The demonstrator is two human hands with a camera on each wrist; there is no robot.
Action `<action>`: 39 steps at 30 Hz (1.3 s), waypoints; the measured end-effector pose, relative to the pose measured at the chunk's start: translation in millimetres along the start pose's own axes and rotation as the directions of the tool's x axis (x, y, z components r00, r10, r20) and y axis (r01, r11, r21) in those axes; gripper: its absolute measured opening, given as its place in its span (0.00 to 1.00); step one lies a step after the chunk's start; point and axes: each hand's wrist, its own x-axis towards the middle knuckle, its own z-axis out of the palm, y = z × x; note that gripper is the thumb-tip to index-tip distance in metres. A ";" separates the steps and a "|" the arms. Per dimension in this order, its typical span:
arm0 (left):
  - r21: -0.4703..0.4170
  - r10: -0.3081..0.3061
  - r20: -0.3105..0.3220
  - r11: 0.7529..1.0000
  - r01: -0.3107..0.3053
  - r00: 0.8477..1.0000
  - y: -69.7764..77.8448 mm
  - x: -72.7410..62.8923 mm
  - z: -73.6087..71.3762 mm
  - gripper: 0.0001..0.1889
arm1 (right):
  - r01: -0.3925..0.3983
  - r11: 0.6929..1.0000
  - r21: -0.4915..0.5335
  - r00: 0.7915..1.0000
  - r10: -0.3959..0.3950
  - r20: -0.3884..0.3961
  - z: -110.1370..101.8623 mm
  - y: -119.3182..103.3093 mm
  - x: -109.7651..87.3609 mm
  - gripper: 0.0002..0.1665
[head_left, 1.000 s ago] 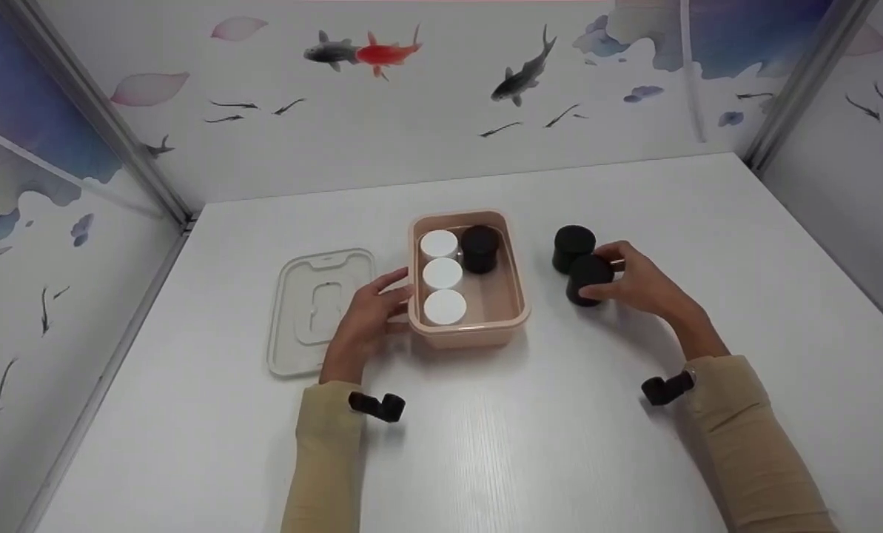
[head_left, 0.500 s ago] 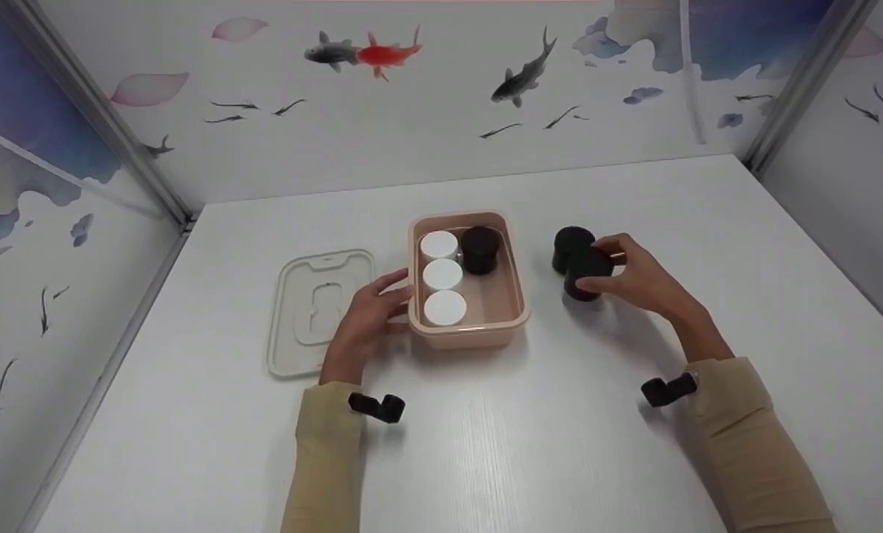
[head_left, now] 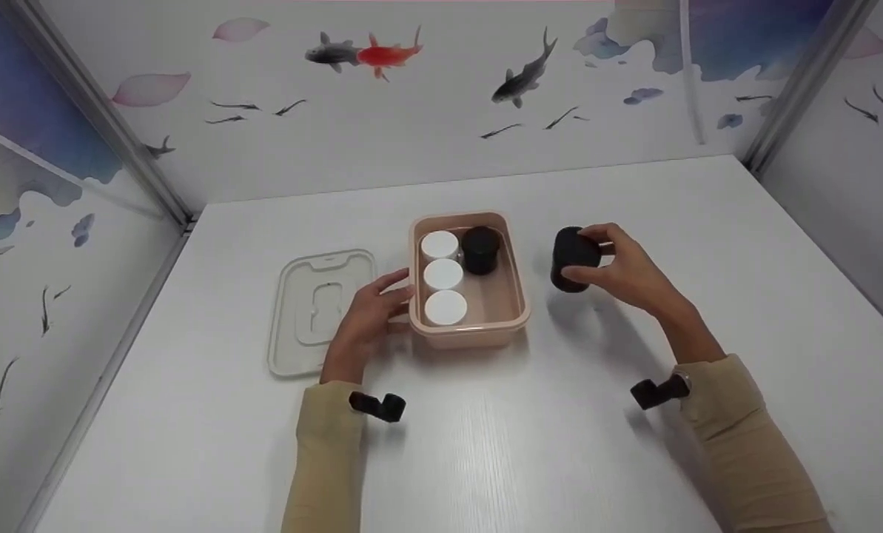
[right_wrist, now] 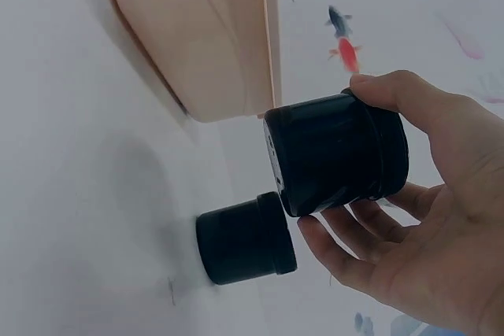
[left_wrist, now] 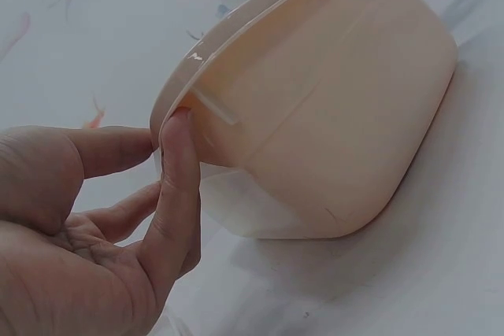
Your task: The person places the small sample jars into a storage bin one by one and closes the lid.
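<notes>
At the left side of a pink plastic storage box [head_left: 471, 342], my left hand [head_left: 371, 318] holds the rim; in the left wrist view the thumb meets the rim's outer edge and a finger [left_wrist: 179, 171] tucks under it. Inside the box stand three white-lidded jars [head_left: 445, 307] along the left, and a black jar [head_left: 480, 250] in the far right corner. My right hand [head_left: 630, 274] grips another black lidded jar [right_wrist: 339, 151] between thumb and fingers, raised and tilted off the table. Just beneath it stands a second black jar [right_wrist: 244, 241], mostly hidden in the head view.
A pale grey lid [head_left: 293, 318] lies flat left of the box, partly under my left hand. The white table [head_left: 485, 444] is bounded by walls [head_left: 441, 141] printed with fish. Each sleeve carries a small black camera [head_left: 378, 406].
My right hand has lifted its black jar off the table and moved up and left, so the jar overlaps the other black one. My left hand and the box have stayed put.
</notes>
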 end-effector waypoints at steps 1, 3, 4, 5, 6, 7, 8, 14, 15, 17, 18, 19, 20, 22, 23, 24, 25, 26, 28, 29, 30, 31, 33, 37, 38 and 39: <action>0.002 -0.002 0.000 1.000 0.002 1.000 0.2 0.2 -0.1 0.25 | 0.006 1.000 0.001 1.000 -0.006 -0.002 0.0 -3.0 0.4 0.44; 0.004 -0.007 0.001 1.000 0.007 1.000 1.1 0.2 -0.1 0.25 | 0.022 1.000 0.004 1.000 -0.022 -0.006 -0.6 -9.5 1.6 0.43; 0.007 -0.009 0.000 1.000 0.009 1.000 1.6 0.2 -0.1 0.25 | 0.031 1.000 0.006 0.999 -0.031 -0.009 -1.0 -13.1 2.3 0.43; 0.012 -0.012 0.000 1.000 0.012 1.000 2.1 0.2 -0.2 0.25 | 0.039 0.999 0.005 0.999 -0.039 -0.013 -1.5 -16.6 3.0 0.43; 0.018 -0.014 0.000 1.000 0.014 1.000 2.5 0.2 -0.3 0.25 | 0.046 0.999 0.004 0.999 -0.045 -0.016 -2.0 -20.1 3.8 0.43; 0.025 -0.014 -0.002 1.000 0.014 1.000 3.0 0.3 -0.4 0.25 | 0.051 0.999 0.003 0.999 -0.051 -0.017 -2.3 -23.4 4.7 0.43; 0.029 -0.016 -0.003 0.999 0.016 1.000 3.3 0.4 -0.5 0.25 | 0.052 0.999 0.005 0.999 -0.052 -0.018 -2.3 -26.8 5.7 0.42; 0.026 -0.015 0.000 1.000 0.015 1.000 2.6 1.2 -1.3 0.25 | 0.045 0.999 0.010 0.999 -0.045 0.005 1.6 -43.5 12.7 0.42; 0.016 -0.014 0.002 1.000 0.014 1.000 2.0 1.3 -1.4 0.25 | 0.049 0.999 0.011 0.999 -0.049 0.016 2.6 -46.0 13.8 0.42; -0.004 -0.010 0.005 1.000 0.010 1.000 1.1 1.5 -1.4 0.25 | 0.060 0.998 0.006 0.998 -0.060 0.036 4.6 -50.7 15.9 0.41; -0.014 -0.007 0.005 1.000 0.007 1.000 0.9 1.5 -1.2 0.25 | 0.067 0.998 0.005 0.997 -0.067 0.046 5.5 -53.1 17.0 0.41; -0.023 -0.005 0.006 1.000 0.005 1.000 0.7 1.5 -1.0 0.25 | 0.072 0.997 0.007 0.996 -0.072 0.057 6.5 -55.7 18.1 0.41; -0.033 -0.004 0.006 0.999 0.004 1.000 0.7 1.3 -0.8 0.25 | 0.078 0.997 0.005 0.995 -0.078 0.068 7.7 -58.3 19.3 0.41; -0.030 -0.004 0.000 1.000 0.004 1.000 0.7 0.7 -0.3 0.25 | 0.083 0.997 -0.011 0.993 -0.081 0.083 10.2 -62.6 22.3 0.41; -0.027 -0.006 -0.003 1.000 0.006 1.000 0.8 0.4 -0.1 0.25 | 0.085 0.996 -0.016 0.992 -0.084 0.091 11.8 -64.7 23.7 0.41; -0.025 -0.010 -0.004 1.000 0.009 1.000 0.8 0.1 0.1 0.25 | 0.089 0.996 -0.020 0.991 -0.087 0.098 13.2 -66.7 25.1 0.41; -0.022 -0.013 -0.007 1.000 0.013 1.000 0.7 0.0 0.2 0.25 | 0.091 0.995 -0.025 0.991 -0.088 0.104 14.8 -68.3 26.7 0.40; -0.018 -0.016 -0.007 1.000 0.015 1.000 0.4 -0.1 0.4 0.25 | 0.093 0.995 -0.030 0.990 -0.089 0.111 16.4 -69.8 28.1 0.40; -0.015 -0.019 -0.009 1.000 0.019 1.000 0.0 -0.2 0.5 0.25 | 0.096 0.995 -0.036 0.988 -0.090 0.124 19.2 -71.9 31.0 0.40; -0.017 -0.020 -0.010 1.000 0.020 1.000 -0.1 -0.3 0.5 0.25 | 0.097 0.995 -0.037 0.987 -0.092 0.131 20.6 -73.1 32.4 0.40; -0.019 -0.020 -0.010 1.000 0.020 1.000 -0.3 -0.1 0.5 0.25 | 0.100 0.994 -0.039 0.986 -0.094 0.140 21.8 -74.1 33.8 0.40; -0.018 -0.020 -0.010 1.000 0.020 1.000 -0.3 0.0 0.5 0.25 | 0.103 0.994 -0.042 0.984 -0.096 0.149 23.1 -75.3 35.3 0.40; -0.022 -0.021 -0.007 1.000 0.021 1.000 -0.3 0.5 0.5 0.25 | 0.109 0.993 -0.045 0.981 -0.100 0.168 25.4 -77.4 38.1 0.40; -0.012 -0.023 -0.001 1.000 0.023 1.000 0.4 1.0 0.3 0.25 | 0.113 0.992 -0.054 0.974 -0.100 0.205 30.2 -82.7 42.8 0.39; -0.009 -0.023 -0.001 1.000 0.023 1.000 0.6 1.1 0.2 0.25 | 0.112 0.992 -0.057 0.972 -0.097 0.214 31.4 -83.8 43.7 0.39; -0.005 -0.023 -0.002 1.000 0.023 1.000 0.7 1.1 0.0 0.25 | 0.111 0.992 -0.062 0.971 -0.095 0.221 32.8 -85.1 44.6 0.39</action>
